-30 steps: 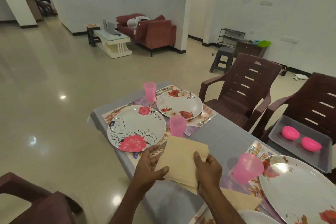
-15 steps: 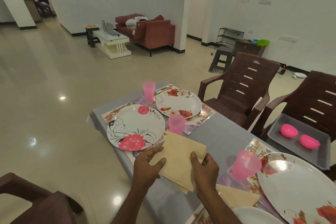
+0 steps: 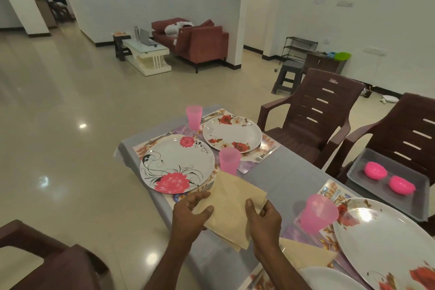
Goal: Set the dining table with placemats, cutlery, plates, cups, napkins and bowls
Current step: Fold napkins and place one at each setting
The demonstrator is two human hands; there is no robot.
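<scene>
Both hands hold a stack of folded beige napkins [image 3: 231, 205] above the grey table [image 3: 282, 176]. My left hand [image 3: 189, 213] grips its left edge and my right hand [image 3: 264, 218] pinches its right edge. Just beyond lies a white plate with a pink flower [image 3: 176, 163] on a floral placemat, with a pink cup [image 3: 229, 160] beside it. Further off sit a red-rose plate [image 3: 231, 134] and another pink cup [image 3: 194, 116]. At the right stand a third pink cup [image 3: 317, 213], a large rose plate [image 3: 386, 240] and a laid napkin [image 3: 306, 253].
A grey tray [image 3: 360, 167] with two pink bowls [image 3: 375, 170] rests on a brown plastic chair [image 3: 404, 134] at the right. Another brown chair [image 3: 315, 115] stands at the far side, and a third chair's arm [image 3: 47, 263] is at lower left. Forks lie beside the plates.
My hands have carried the napkins a little forward and left, towards the pink-flower plate. Nothing else on the table has moved.
</scene>
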